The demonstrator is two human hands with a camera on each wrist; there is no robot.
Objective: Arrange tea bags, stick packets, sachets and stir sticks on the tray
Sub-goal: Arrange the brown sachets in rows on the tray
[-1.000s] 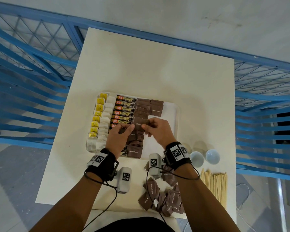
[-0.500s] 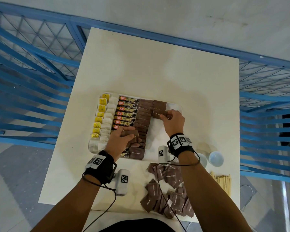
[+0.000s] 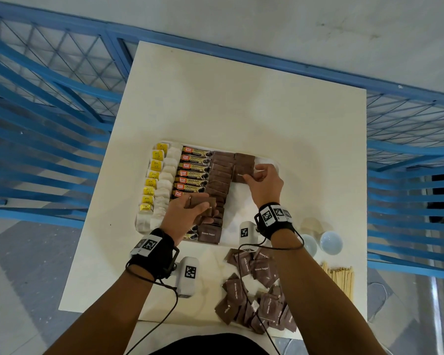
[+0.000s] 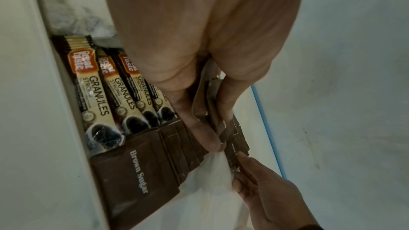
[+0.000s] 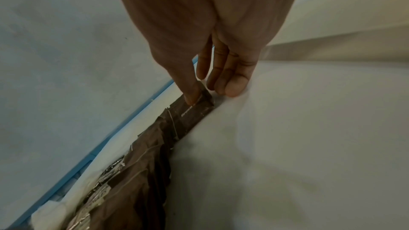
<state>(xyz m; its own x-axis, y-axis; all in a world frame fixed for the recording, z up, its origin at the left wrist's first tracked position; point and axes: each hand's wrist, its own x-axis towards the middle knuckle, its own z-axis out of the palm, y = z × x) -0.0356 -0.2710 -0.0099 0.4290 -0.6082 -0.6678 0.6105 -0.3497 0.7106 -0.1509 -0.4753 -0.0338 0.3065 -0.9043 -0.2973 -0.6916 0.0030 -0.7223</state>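
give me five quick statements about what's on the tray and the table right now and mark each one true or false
1. The left hand holds brown sugar sachets over the tray. True.
2. The right hand holds a stir stick. False: its fingers pinch a brown sugar sachet at the tray's far end.
3. The stir sticks are already on the tray. False: they lie on the table by the right forearm.
4. The coffee stick packets lie between the tea bags and the brown sachet column. True.
5. No loose sachets remain off the tray. False: a pile of sachets sits on the table's near edge.
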